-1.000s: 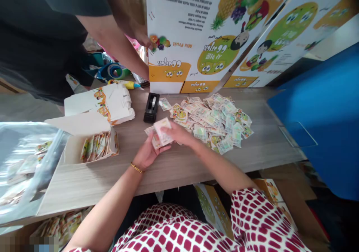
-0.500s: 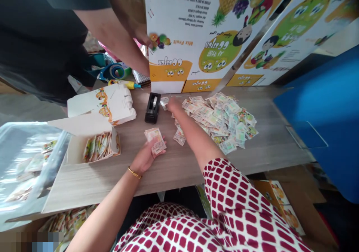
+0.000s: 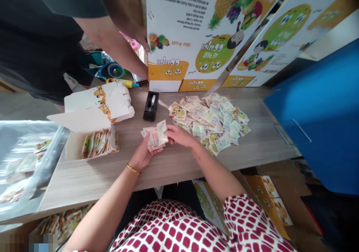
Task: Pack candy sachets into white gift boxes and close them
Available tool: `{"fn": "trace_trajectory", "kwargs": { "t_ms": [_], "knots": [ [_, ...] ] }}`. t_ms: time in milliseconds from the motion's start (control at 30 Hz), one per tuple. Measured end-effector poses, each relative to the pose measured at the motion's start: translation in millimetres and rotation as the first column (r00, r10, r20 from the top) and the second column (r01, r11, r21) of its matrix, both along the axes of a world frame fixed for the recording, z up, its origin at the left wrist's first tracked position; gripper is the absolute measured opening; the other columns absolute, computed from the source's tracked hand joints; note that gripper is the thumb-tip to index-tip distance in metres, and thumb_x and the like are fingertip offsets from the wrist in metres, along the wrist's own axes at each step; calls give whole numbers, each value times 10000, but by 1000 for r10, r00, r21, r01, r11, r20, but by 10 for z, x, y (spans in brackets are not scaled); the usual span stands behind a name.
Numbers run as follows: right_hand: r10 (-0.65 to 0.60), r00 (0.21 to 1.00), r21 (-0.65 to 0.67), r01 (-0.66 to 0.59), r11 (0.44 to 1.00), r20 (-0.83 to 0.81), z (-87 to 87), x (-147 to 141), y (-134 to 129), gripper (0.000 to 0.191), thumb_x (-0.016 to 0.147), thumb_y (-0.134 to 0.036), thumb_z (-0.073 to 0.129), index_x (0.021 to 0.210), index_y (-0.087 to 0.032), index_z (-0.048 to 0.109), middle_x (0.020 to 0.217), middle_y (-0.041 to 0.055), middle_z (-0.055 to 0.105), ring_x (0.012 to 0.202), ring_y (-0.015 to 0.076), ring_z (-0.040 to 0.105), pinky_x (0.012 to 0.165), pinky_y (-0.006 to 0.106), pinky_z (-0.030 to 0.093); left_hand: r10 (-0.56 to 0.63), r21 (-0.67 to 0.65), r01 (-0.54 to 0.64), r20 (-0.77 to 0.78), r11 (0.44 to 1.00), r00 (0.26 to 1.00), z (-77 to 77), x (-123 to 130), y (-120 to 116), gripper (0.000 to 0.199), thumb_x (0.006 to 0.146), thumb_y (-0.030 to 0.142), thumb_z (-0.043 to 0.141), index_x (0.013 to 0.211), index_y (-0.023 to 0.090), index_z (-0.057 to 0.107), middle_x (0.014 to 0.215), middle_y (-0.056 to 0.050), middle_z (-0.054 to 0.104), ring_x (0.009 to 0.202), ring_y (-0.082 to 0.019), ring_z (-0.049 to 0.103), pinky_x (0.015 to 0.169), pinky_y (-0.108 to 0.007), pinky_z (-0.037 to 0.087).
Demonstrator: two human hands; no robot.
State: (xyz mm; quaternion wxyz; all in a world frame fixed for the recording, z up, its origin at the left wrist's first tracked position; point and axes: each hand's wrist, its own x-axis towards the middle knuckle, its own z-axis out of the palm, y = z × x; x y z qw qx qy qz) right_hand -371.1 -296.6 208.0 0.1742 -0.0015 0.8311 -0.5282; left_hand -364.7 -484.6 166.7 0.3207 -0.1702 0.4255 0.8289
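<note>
A small stack of candy packets [image 3: 153, 139] lies in my left hand [image 3: 142, 154], whose fingers are closed around it. My right hand [image 3: 177, 135] pinches a single candy packet [image 3: 162, 131] by its edge and holds it against the top of that stack. Right of my hands spreads a heap of loose candy packets [image 3: 210, 115] on the table. To the left stands an open white carton [image 3: 73, 146] with a row of packets [image 3: 97, 143] upright inside.
A black tape dispenser [image 3: 151, 106] sits behind my hands. Flattened small boxes [image 3: 112, 100] lie back left. Large printed cartons [image 3: 171, 27] stand along the far edge, gripped by another person's hand [image 3: 142, 38]. A clear plastic tub [image 3: 25, 162] is far left; a blue panel [image 3: 316, 121], right.
My right hand has come back from the heap's far left side to my left hand, bringing a packet onto the stack. My left hand has stayed nearly in place.
</note>
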Motion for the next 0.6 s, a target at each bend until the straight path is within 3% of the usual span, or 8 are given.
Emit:
{"fn": "trace_trajectory", "kwargs": {
  "t_ms": [67,167,233,300,367,433,500,600],
  "knots": [
    [-6,1000,1,6,1000,27,-110,242,-113,156,965,-225,524,814,-204,556,613,-64,589,516,81,533,548,198,386,-63,31,64,-34,997,997,-5,62,5,420,1007,512,552,1220,178,692,1154,-120,763,844,-202,757,679,-313,641],
    [37,997,41,-40,998,61,-233,421,-158,198,991,-227,500,803,-204,557,664,-44,628,543,93,550,577,218,406,-99,-68,94,-65,993,993,-36,189,-12,251,910,318,738,1095,151,713,984,-83,777,725,-160,732,611,-247,609],
    [13,999,177,-6,984,-35,-259,448,-66,242,1024,-286,476,833,-205,601,765,-5,686,660,127,608,666,249,448,-89,-132,78,-75,988,993,-50,260,-41,236,856,225,779,1067,145,712,944,-70,772,711,-156,724,556,-220,584],
    [-81,963,423,188,886,-258,-250,416,104,215,1025,-326,500,958,-200,661,951,63,722,885,196,644,811,312,474,-83,-157,71,-69,985,994,-43,295,-74,256,860,215,766,1099,144,709,971,-84,772,753,-168,736,534,-209,573],
    [-70,894,618,361,699,-443,-234,341,292,216,983,-303,583,1130,-170,669,1162,146,687,1110,284,591,935,394,454,-79,-176,68,-54,982,995,-18,294,-95,265,875,204,740,1129,136,704,989,-103,773,779,-176,746,523,-203,570],
    [32,884,736,367,569,-466,-230,253,442,262,961,-256,605,1190,-145,666,1251,193,641,1193,336,535,974,444,433,-74,-180,68,-25,981,997,14,272,-91,272,899,213,712,1158,130,695,1001,-121,773,796,-191,754,538,-226,591],
    [90,890,789,344,509,-446,-251,189,526,224,986,-221,542,1140,-155,692,1213,189,651,1175,339,532,973,454,420,-68,-145,68,3,987,998,36,250,-68,304,933,255,678,1213,137,674,1072,-141,767,849,-219,767,594,-286,633],
    [92,889,793,347,502,-448,-331,181,557,234,1000,-258,544,1146,-158,697,1244,184,654,1188,335,533,992,455,404,-63,-94,65,21,993,998,30,245,-20,337,968,283,634,1279,152,636,1227,-158,730,926,-247,774,666,-348,663]
  ]
}}
